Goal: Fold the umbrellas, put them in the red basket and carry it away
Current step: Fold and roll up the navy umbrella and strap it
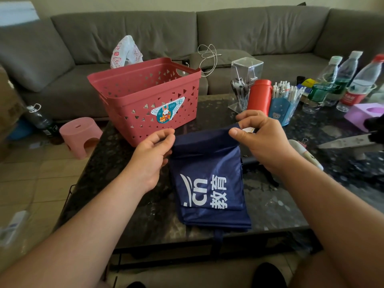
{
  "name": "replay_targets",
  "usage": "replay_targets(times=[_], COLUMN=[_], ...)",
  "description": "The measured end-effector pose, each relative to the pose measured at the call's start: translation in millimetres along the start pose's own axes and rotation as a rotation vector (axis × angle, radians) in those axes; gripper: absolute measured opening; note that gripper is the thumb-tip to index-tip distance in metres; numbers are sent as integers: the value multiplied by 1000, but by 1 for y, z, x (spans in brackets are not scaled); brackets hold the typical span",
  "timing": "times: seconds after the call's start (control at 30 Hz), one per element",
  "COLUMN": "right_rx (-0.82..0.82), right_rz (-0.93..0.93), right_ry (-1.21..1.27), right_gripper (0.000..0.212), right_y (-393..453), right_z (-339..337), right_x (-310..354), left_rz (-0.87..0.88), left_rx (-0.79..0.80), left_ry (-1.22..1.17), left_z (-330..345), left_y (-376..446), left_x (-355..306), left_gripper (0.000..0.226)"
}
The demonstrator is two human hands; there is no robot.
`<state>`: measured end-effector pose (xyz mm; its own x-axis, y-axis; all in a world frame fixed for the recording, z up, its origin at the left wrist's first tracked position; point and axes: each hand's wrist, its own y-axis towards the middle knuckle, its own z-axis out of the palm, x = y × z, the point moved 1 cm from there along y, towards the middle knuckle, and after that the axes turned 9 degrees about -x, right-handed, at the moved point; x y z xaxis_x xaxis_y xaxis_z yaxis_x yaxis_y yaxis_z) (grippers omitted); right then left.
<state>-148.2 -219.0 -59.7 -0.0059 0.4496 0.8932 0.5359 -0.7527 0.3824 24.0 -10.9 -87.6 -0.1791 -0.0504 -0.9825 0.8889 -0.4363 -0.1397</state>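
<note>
The navy umbrella (209,183) is laid flat on the dark surface (270,204), its far edge pinched by the right hand (259,140) and the left hand (153,150). Soft, slippery fabric is judged light. The red basket (145,100) is just beyond, its open top unobstructed.
</note>
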Motion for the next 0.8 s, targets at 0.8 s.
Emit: replay_targets(times=[0.8], right_rx=[227], right_rz=[156], right_ry=[94], right_gripper=[23], right_y=[-20], right_z=[-32], right_x=[8], left_rz=[86], left_rx=[103], left_ry=[96], left_z=[-13], left_y=[-20], left_x=[6], left_gripper=[17])
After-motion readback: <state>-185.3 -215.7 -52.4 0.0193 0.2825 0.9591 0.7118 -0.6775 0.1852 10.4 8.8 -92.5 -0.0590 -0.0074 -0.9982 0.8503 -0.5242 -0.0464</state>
